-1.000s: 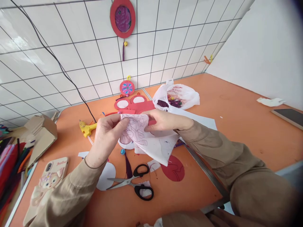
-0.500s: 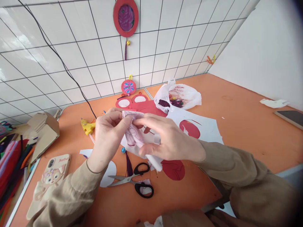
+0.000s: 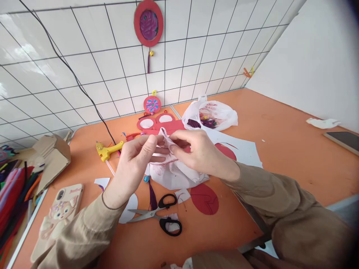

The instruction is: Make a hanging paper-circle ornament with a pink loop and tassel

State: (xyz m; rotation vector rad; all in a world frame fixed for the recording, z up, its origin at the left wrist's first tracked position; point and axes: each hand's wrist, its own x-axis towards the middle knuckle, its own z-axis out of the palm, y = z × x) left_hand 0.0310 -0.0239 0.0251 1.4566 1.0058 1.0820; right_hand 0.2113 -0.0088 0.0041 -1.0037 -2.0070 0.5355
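A small piece of pale pink patterned cloth stands folded upright between my two hands. My right hand pinches its side, thumb in front and fingers curled behind. At its left edge, my left hand grips it with the fingertips, thumb raised and lower fingers stretched beneath. Under the hands a larger whitish patterned cloth with a reddish seam lies on the table. Black-handled scissors lie in front with their blades parted, beside a dark tassel with a blue bell and a red paper oval.
A yellow glue gun and a phone in a beige case are on the left. Behind are red paper rings and a white plastic bag of tassels. Another phone lies far right. A cable hangs along the tiled wall.
The cloth between my hands has been turned and folded into a narrow upright loop. My left thumb has lifted, and the larger cloth below shows more.
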